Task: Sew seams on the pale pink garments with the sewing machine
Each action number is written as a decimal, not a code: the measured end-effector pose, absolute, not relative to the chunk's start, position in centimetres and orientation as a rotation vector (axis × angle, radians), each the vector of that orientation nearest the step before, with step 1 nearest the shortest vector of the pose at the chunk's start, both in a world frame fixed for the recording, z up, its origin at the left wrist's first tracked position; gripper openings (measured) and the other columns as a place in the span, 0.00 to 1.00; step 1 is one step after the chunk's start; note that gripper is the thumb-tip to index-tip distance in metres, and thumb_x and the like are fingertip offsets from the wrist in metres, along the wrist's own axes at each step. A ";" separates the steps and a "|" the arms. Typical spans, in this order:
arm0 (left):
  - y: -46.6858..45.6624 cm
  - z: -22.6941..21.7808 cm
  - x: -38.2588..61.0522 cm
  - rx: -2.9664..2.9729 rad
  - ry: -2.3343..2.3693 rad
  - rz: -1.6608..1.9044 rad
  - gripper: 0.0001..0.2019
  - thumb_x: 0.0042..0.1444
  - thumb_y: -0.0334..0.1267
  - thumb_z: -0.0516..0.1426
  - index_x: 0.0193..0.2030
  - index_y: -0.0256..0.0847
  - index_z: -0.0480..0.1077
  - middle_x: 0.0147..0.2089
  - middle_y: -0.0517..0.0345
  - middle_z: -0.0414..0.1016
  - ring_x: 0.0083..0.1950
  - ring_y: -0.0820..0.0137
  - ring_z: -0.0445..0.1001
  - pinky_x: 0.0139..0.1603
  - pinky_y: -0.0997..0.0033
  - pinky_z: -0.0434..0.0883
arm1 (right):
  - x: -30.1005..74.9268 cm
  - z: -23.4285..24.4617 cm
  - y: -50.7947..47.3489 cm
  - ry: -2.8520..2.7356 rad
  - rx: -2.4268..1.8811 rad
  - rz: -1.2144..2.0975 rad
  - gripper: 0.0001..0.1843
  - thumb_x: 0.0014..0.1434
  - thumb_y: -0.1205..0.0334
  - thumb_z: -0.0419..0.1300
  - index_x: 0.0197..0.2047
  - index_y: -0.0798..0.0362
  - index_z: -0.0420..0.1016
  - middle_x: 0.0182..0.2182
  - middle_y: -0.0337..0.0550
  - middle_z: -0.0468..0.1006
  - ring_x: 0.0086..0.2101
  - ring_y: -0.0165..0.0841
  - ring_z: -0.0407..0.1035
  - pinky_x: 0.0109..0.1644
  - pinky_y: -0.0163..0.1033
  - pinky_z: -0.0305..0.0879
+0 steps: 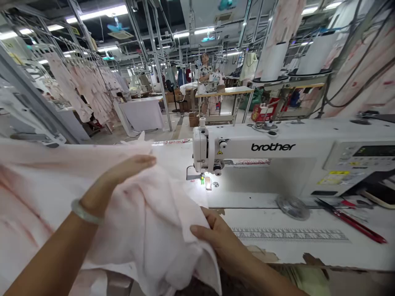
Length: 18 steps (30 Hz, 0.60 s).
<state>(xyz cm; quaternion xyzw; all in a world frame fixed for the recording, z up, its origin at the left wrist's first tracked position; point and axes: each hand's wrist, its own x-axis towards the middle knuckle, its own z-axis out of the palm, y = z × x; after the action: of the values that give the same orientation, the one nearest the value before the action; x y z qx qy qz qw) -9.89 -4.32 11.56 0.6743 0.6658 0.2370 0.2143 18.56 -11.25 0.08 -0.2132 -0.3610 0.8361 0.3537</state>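
One pale cloth (160,222): edge pinched in my right hand (220,236), left hand (126,170) flat atop, finished and remaining portions indiscernible.

The fabric (160,205) is pale pink streaked with red, the sewing machine (240,142) white, lettered in black.

The cloth (154,213) looks soft and matt, falling in loose folds. The sewing machine (240,137) has a smooth white coat — faintly glossy. The tabletop (262,216) is smooth too, but its edge is chipped to rough brown. A clear disc (293,206) shines like plastic; the bangle (84,213) looks polished — the pole (157,61), metallic.
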 end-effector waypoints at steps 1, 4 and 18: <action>-4.8 10.8 -8.8 1.916 1.727 0.585 0.27 0.57 0.58 0.58 0.58 0.46 0.71 0.64 0.50 0.70 0.65 0.56 0.67 0.65 0.51 0.63 | 18.4 0.1 -11.2 -0.880 -0.555 2.166 0.31 0.47 0.53 0.75 0.51 0.55 0.74 0.37 0.43 0.77 0.32 0.34 0.70 0.35 0.33 0.65; -7.2 9.3 -5.1 2.101 1.317 0.377 0.37 0.56 0.52 0.61 0.70 0.56 0.54 0.72 0.58 0.55 0.72 0.58 0.55 0.70 0.52 0.57 | 17.8 0.9 -10.6 -0.848 -0.531 2.190 0.31 0.46 0.53 0.76 0.50 0.56 0.74 0.34 0.42 0.77 0.30 0.32 0.69 0.34 0.32 0.63; -7.3 15.0 -6.8 2.202 2.114 1.026 0.12 0.54 0.38 0.52 0.38 0.36 0.75 0.32 0.67 0.74 0.32 0.76 0.68 0.35 0.81 0.62 | 13.4 0.6 -14.9 -1.094 -0.185 2.351 0.29 0.43 0.45 0.78 0.40 0.56 0.79 0.31 0.38 0.73 0.34 0.33 0.70 0.42 0.34 0.65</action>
<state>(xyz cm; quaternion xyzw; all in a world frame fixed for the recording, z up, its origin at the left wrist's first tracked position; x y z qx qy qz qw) -6.79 -7.28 14.95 0.6833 0.6559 0.3183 -0.0394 13.38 -14.87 0.62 -0.0686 -0.4055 0.8714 0.2675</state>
